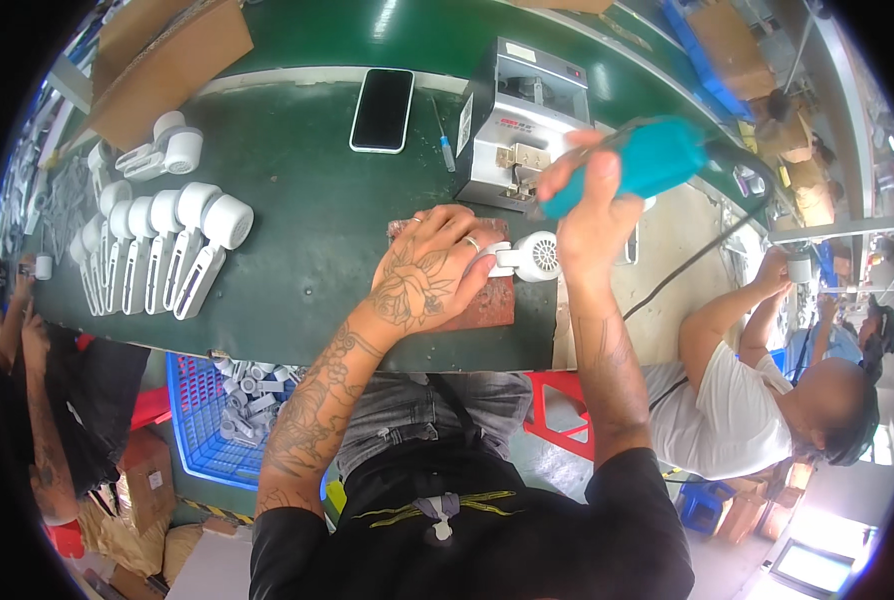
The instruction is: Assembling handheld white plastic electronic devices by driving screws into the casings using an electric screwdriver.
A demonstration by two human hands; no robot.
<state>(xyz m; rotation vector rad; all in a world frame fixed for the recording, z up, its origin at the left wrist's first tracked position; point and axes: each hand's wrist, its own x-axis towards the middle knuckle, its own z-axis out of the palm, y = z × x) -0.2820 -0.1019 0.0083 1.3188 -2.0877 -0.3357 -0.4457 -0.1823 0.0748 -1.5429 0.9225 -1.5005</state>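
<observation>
One white fan (529, 256) lies on a brown pad (487, 300) at the table's near edge, left hand (429, 270) clamped over its handle — right hand (589, 205) grips a teal screwdriver (639, 160); fastening step, bit needs aligning.

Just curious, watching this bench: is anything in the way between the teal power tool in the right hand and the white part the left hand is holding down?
Nothing visible. The right hand holds the teal tool just above the white part, which the left hand pins on a reddish pad. The gap between them looks open.
</observation>
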